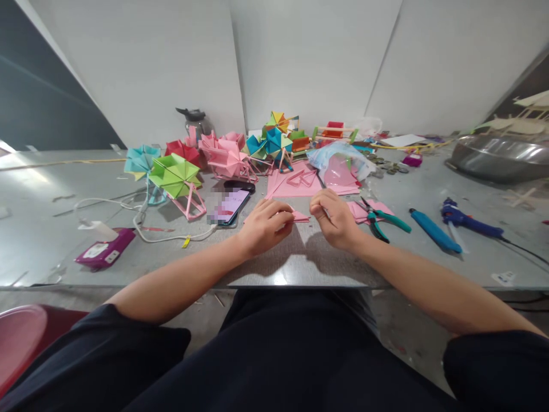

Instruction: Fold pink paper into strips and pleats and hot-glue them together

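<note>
My left hand rests on the table near its front edge, fingers curled together over a small piece of folded pink paper. Part of that paper is hidden under the hand. Just to the right, my right hand is closed in a fist. A slim dark tool sticks up from it; its kind cannot be made out. Behind both hands lie pink paper sheets with a pink triangular frame on top. Beside my right hand, green-handled pliers lie on more pink paper.
A phone on a white cable lies left of my hands, near a purple box. Folded-paper wheels and a plastic bag stand behind. To the right are a blue utility knife, a glue gun and a metal bowl.
</note>
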### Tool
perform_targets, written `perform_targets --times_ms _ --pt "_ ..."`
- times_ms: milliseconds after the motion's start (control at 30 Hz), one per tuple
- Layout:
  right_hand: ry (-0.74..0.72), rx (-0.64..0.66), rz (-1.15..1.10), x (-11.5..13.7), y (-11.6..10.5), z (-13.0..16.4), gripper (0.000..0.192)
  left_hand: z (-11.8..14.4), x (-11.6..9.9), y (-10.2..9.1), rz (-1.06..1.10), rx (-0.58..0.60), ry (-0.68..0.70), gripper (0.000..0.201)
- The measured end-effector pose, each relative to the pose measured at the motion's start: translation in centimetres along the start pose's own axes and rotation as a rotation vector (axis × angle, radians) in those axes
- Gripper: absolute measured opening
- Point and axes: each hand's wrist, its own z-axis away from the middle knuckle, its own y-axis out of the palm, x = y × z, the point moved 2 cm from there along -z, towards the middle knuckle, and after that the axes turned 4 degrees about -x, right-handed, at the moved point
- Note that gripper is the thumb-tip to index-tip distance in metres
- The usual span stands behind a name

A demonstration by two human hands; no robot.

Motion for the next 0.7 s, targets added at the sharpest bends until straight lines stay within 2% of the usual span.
perform_targets --times_ms 167,367,467,600,700 --pt "-0.196 0.061 0.185 0.6 0.4 0.6 0.013 0.0 0.0 0.4 0.081 -0.046 -0.043 0.006" --pt "-0.372 0.02 0.309 0.8 0.4 0.9 0.022 -0.2 -0.3 0.4 0.148 -0.065 -0.084 0.003" --pt "-0.385 0.026 0.343 0.7 0.5 1.2 0.02 -0.2 -0.4 0.4 0.167 -0.06 -0.113 0.003" --pt "-0.316 0.08 0.281 0.6 0.6 1.6 0.012 -0.1 -0.5 0.4 0.193 -0.062 -0.142 0.002" --pt "-0.308 0.081 0.241 0.9 0.6 1.7 0.015 -0.1 -0.5 0.4 0.186 -0.072 -0.125 0.002"
